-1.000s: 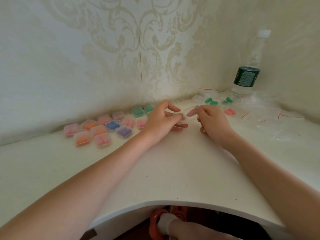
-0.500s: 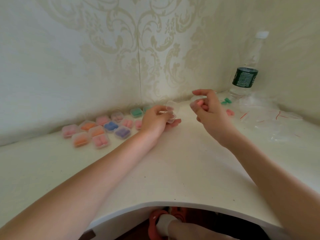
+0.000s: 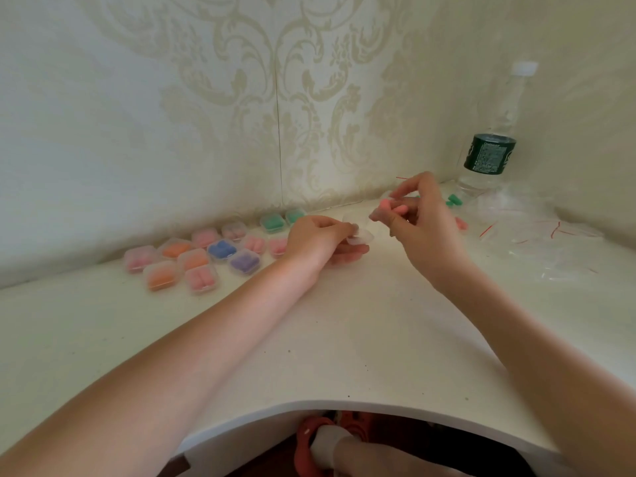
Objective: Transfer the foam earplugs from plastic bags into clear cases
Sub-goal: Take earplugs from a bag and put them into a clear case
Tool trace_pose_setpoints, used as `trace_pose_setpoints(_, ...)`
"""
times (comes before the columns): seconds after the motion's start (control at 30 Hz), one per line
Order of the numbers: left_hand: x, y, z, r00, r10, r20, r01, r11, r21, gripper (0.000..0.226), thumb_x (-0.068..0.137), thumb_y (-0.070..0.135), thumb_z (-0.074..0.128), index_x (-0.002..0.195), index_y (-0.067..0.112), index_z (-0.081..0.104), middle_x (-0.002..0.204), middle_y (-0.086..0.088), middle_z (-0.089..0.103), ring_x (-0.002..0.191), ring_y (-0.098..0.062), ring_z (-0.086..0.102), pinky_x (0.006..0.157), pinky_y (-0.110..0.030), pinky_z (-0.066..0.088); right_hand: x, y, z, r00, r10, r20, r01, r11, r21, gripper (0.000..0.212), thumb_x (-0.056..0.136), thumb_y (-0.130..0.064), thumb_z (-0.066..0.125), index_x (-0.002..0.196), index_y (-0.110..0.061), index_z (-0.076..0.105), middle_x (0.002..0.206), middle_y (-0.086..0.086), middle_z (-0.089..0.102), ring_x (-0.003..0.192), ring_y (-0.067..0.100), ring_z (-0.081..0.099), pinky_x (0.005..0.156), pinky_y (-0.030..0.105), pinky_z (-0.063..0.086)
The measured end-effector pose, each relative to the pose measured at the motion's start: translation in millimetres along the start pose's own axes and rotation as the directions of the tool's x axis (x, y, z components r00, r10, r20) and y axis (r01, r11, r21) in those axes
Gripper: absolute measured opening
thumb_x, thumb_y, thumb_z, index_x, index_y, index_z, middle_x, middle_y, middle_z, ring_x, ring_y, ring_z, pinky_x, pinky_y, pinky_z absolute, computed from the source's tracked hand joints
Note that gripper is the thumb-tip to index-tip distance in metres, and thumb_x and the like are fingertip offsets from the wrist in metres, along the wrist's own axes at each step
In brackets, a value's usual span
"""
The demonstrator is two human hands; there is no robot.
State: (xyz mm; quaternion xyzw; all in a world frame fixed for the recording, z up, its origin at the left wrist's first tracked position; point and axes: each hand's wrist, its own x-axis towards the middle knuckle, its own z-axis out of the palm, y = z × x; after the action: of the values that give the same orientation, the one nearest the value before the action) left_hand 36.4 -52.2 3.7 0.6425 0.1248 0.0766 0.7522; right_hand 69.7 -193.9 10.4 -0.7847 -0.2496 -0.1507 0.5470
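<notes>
Meanwhile left fingers (image 3: 347,228) pinch an empty clear case (image 3: 360,237); right fingers (image 3: 399,192) pinch pink earplugs (image 3: 392,206).

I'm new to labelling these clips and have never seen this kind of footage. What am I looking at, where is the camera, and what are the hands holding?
There is no machine: a camera worn on the person's head looks down at their bare hands. The left hand holds an open clear case low over the white table. The right hand pinches pink earplugs above it. Filled cases lie by the wall at left; empty plastic bags and a water bottle are at right.
</notes>
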Motion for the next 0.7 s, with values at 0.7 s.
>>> trace_pose_setpoints(0.7, 5, 10, -13, 0.954, -0.144, 0.262, 0.178, 0.978, -0.111, 0.012, 0.088, 0.007, 0.061, 0.095, -0.002, 0.066, 0.077, -0.011, 0.072, 0.067, -0.015, 0.071, 0.061, -0.020, 0.057, -5, 1, 3, 0.986, 0.016, 0.165, -0.005, 0.998, -0.065, 0.005, 0.078, -0.015, 0.077, 0.078, -0.014, 0.072, 0.064, -0.014, 0.062, 0.064, -0.008, 0.054, 0.058, 0.003, 0.036)
